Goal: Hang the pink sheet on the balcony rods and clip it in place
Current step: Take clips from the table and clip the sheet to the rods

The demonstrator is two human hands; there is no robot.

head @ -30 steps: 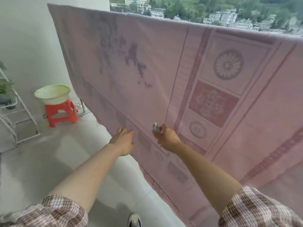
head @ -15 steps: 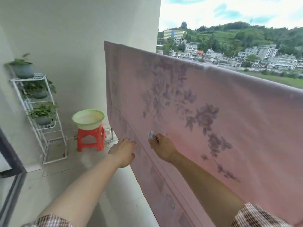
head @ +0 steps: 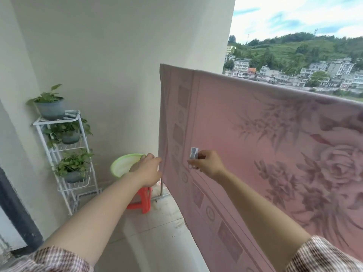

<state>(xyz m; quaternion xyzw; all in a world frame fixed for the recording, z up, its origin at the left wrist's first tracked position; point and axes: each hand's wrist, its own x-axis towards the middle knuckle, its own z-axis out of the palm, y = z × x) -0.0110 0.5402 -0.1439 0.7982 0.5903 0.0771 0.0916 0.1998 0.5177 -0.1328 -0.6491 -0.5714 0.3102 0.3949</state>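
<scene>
While the right hand (head: 208, 164) pinches a small grey clip (head: 194, 153) between thumb and fingers in front of the pink sheet (head: 265, 138), the left hand (head: 147, 170) reaches to the sheet's side edge, a little apart from the right; its fingertips are at the cloth, though whether they grip it cannot be told. Folded over at its top above both hands, the sheet hangs down past them. Behind and below the left hand, a green basin (head: 120, 165) sits on a red stool (head: 140, 201), with a white plant rack (head: 59, 122) further left.
</scene>
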